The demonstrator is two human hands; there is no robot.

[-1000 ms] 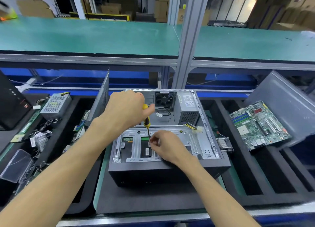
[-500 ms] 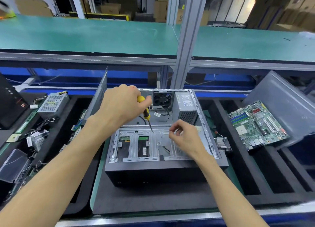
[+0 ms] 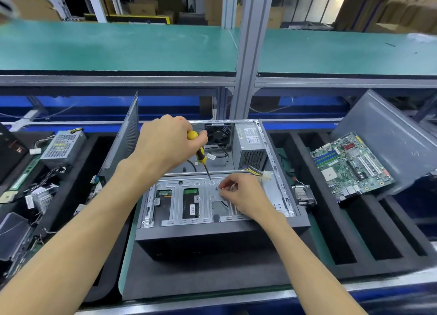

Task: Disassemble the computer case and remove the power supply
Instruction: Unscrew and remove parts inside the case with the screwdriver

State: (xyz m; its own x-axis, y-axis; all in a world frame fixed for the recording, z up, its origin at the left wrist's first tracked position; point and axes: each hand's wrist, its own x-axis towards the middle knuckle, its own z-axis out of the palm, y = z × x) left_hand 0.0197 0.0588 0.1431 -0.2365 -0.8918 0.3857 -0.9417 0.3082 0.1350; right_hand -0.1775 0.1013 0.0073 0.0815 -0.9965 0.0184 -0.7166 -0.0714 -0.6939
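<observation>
The open computer case (image 3: 222, 229) lies on its side on a black foam mat. Inside at the back right stands the silver power supply (image 3: 250, 144), with its yellow and black cable plug (image 3: 262, 174) beside the rear fan (image 3: 217, 132). My left hand (image 3: 165, 144) grips a yellow and black screwdriver (image 3: 200, 153) whose tip touches the metal drive cage (image 3: 189, 184). Just right of the tip, my right hand (image 3: 246, 196) pinches a small screw (image 3: 219, 188) against the cage plate.
A loose power supply (image 3: 62, 145) and cables lie in the left foam tray. A case side panel (image 3: 127, 139) leans upright left of the case. A motherboard (image 3: 350, 165) rests on a grey panel (image 3: 390, 134) at right, with a heatsink (image 3: 303, 194) beside the case.
My right hand lifted off the cage toward the right, then came back down close to the screwdriver tip. My left hand has kept hold of the screwdriver, its tip shifting right along the cage.
</observation>
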